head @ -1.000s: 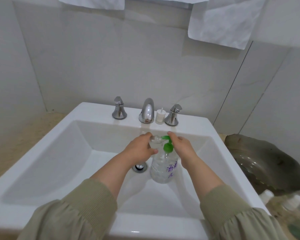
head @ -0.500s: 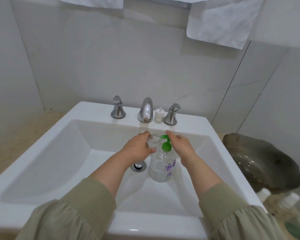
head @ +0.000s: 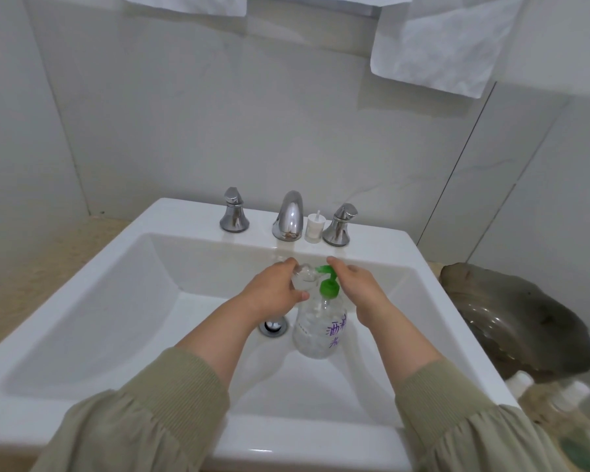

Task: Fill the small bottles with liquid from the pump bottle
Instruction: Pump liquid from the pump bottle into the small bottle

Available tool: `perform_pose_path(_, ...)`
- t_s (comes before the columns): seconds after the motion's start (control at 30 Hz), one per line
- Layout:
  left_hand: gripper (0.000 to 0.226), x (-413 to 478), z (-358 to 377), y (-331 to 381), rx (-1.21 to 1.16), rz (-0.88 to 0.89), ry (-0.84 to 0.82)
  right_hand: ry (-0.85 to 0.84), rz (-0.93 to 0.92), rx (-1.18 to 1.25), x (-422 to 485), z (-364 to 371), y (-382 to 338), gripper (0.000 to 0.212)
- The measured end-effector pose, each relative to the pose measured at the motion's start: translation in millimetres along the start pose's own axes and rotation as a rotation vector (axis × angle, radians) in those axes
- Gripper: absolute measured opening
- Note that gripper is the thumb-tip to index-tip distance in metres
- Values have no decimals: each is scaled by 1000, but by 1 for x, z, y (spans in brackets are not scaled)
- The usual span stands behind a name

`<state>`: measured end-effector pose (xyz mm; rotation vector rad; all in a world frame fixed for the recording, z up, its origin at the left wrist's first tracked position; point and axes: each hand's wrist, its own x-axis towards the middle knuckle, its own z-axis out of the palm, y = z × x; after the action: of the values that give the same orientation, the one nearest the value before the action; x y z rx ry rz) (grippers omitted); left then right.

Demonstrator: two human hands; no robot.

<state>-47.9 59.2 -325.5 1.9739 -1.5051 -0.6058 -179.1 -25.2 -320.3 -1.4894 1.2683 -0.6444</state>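
Light: soft, even, fairly bright.
Shadows: faint, on the sink (head: 116, 301) floor near the pump bottle (head: 317, 332).
Glare: highlights on the faucet (head: 288, 216).
Blur: near-right bottles (head: 573, 396) smeared.
Edges: straight lines bow.

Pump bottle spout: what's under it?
A small clear bottle, gripped by the left hand. The right hand rests on the green pump. The left hand hides the small bottle's lower part, so its fill level cannot be seen.

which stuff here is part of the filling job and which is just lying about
In use: pump bottle, small bottle, left hand, right hand.
Lying about: faucet, white cap (maybe the small bottle's), towel, dark bowl.
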Motion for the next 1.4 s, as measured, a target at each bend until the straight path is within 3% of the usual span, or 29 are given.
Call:
perform_pose_path(0.27, 39, 0, 2, -3, 17, 2, -27, -39, 117, -69, 3, 1, 8, 65)
perform_pose_path(0.5, 38, 0, 0, -1, -7, 3, -12, 2, 18, -13, 1, -1, 3, 34)
perform_pose_path(0.73, 39, 1, 0, -2, 15, 0, -30, -19, 85, -50, 0, 0, 4, 53)
perform_pose_path(1.07, 35, 1, 0, 0, -45, 8, -36, -21, 31, 36, -7, 0, 1, 47)
perform_pose_path(1.4, 34, 0, 1, -6, -42, -15, -74, -57, 90, 30, -10, 3, 4, 49)
